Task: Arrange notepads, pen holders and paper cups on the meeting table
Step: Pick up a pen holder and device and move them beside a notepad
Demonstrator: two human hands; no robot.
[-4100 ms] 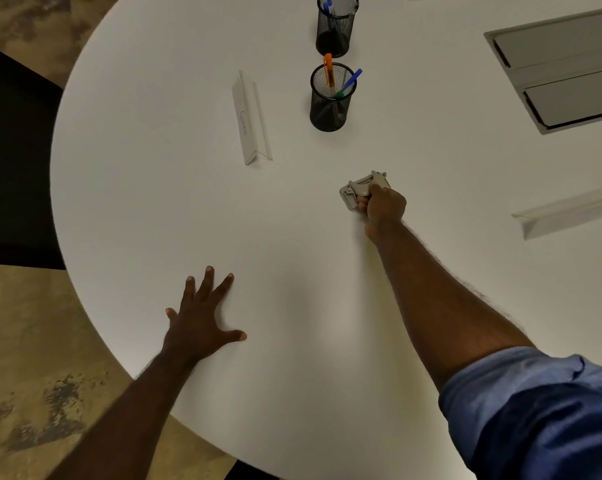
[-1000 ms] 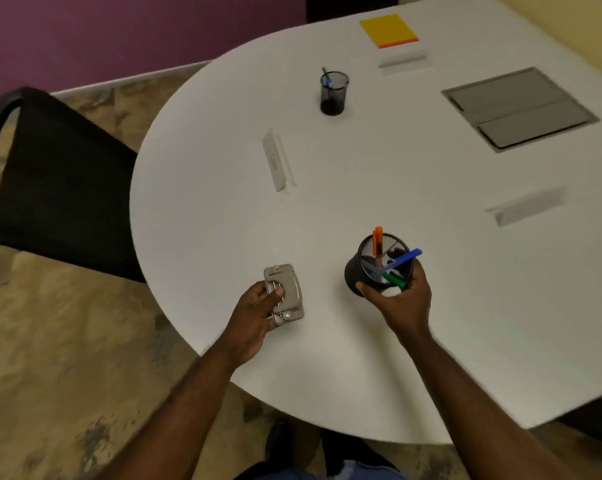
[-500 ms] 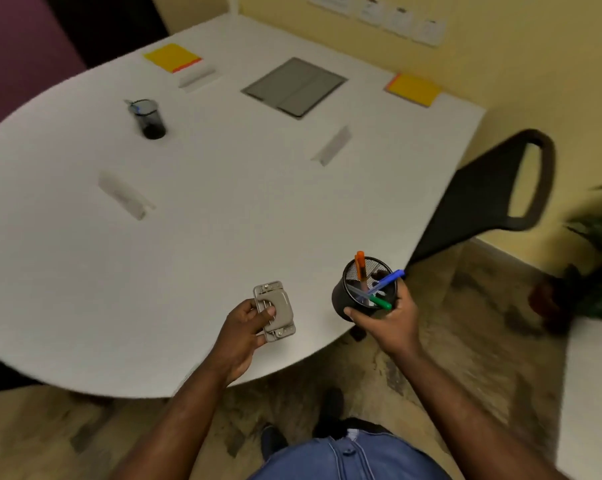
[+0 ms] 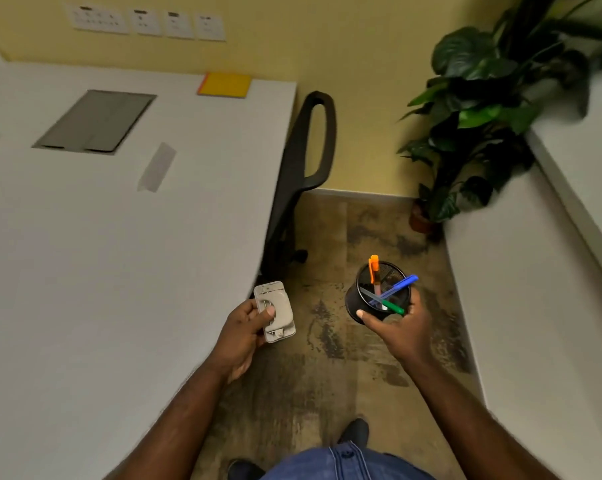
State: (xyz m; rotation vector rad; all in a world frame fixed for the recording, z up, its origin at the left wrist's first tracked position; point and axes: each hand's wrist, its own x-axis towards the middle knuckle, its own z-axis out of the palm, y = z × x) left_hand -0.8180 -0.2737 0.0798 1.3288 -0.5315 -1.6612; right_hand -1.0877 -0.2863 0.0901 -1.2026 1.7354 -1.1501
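My right hand (image 4: 398, 332) grips a black mesh pen holder (image 4: 365, 299) that carries orange, blue and green pens, held over the floor to the right of the white meeting table (image 4: 95, 258). In my left hand (image 4: 244, 332) is a small grey metal device (image 4: 275, 311), just off the table's right edge. A yellow notepad (image 4: 225, 84) lies at the table's far corner. A white name card (image 4: 157, 167) rests flat near the middle of the table.
A grey cable hatch (image 4: 95, 121) is set into the tabletop. A black chair (image 4: 299, 174) stands against the table's right side. A potted plant (image 4: 479, 109) fills the far right corner beside a white counter (image 4: 534, 271). The floor between table and counter is a narrow passage.
My view has swung right, away from the table's rounded end. Both hands, still holding the pen holder and the metal device, have left the tabletop and now hover over the floor.
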